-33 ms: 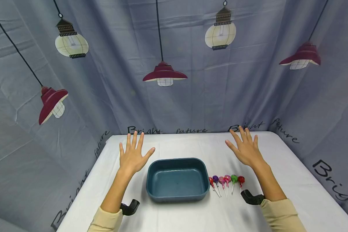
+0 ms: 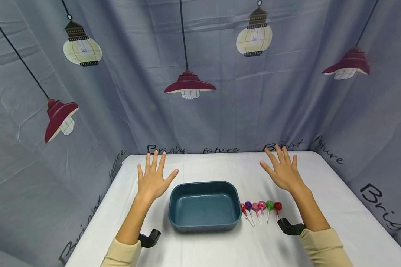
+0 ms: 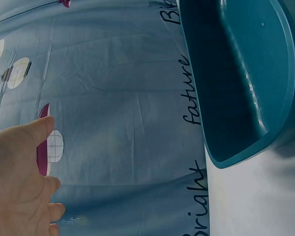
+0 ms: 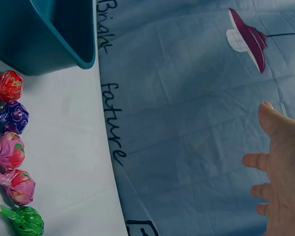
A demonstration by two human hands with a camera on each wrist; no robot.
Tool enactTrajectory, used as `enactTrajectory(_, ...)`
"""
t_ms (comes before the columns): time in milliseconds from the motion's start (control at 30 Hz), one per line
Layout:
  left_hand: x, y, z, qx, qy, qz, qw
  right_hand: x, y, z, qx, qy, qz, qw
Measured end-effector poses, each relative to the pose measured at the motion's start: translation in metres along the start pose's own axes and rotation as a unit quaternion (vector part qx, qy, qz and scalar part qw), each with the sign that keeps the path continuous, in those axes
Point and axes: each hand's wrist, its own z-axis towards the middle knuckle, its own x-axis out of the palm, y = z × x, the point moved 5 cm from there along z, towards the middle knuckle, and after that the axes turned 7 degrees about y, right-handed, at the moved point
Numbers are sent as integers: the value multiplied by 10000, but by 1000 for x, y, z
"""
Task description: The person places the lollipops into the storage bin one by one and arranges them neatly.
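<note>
A dark teal rectangular tub (image 2: 205,228) stands on the white table, and its inside is bare. Along its right side lies a row of several wrapped lollipops: a red one (image 2: 243,207) closest to the tub, then a purple one (image 2: 248,206), two pink ones, a green one (image 2: 270,205) and a dark red one (image 2: 278,206). My left hand (image 2: 152,181) hovers left of the tub, fingers spread, holding nothing. Beyond the lollipops, my right hand (image 2: 285,174) is likewise spread and holds nothing. Both wrist views show each hand apart from the things.
The white-covered table (image 2: 194,248) ends at a grey-blue curtain (image 2: 200,122) printed with lamps and lettering, which also hangs at both sides. Black wrist mounts (image 2: 149,238) sit under both forearms.
</note>
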Motion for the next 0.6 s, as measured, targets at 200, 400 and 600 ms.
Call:
enactTrajectory(200,-2,1,-3,-31,-88,-67,9999,0,3,-4,-94,-32,256,9996)
enactTrajectory(400,-2,2,-9,-49,-600,-449,9972,-4,4,-12,-426,-748,961,9916)
enactTrajectory(600,3,5,-19,170,-1556,-1037,9822,-5,-1,-22,-488,-1603,1463,9749)
